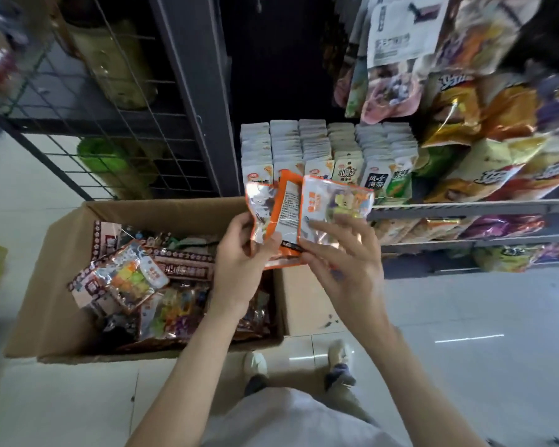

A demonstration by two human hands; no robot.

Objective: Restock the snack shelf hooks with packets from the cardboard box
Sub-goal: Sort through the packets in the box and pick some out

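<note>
Both hands up over the cardboard box (65,317): left hand (239,253) pinches the fanned orange packets (291,217), right hand (342,253) fingers them too. Packet print's blurry; hanging shelf snacks (465,101) smeared.

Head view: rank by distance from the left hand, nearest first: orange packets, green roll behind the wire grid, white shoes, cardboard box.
1. Orange packets: in the left hand's grip.
2. Cardboard box: directly beneath and left of the hand.
3. White shoes: on the floor below.
4. Green roll: up left, behind the grid.
</note>
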